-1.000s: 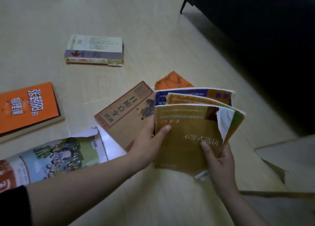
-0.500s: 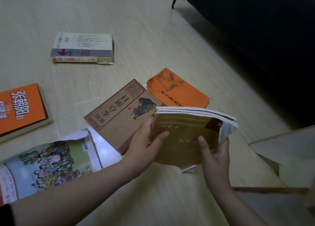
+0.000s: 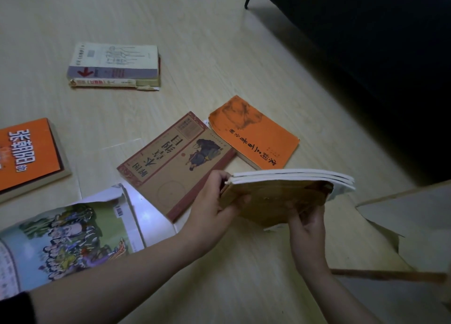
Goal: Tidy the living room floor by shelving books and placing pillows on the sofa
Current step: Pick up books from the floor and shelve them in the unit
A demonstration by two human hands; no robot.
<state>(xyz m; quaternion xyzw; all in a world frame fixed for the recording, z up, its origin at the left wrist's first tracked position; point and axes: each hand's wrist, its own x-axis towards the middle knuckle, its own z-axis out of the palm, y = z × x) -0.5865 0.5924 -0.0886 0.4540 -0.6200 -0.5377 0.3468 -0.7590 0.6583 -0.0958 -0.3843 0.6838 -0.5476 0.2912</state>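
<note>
Books (image 3: 280,199) between left grip (image 3: 211,210), right grip (image 3: 308,228)

We are counting nine books. Three thin booklets (image 3: 280,196) are sitting in two hands, one left hand (image 3: 210,209) and one right hand (image 3: 307,228). Six are lying on one floor (image 3: 195,42): two in a stack (image 3: 114,64), a left orange book (image 3: 26,152), a right orange book (image 3: 253,133), one brown book (image 3: 175,162) and one picture book (image 3: 68,235). We are also listing one sofa (image 3: 366,42).
</note>
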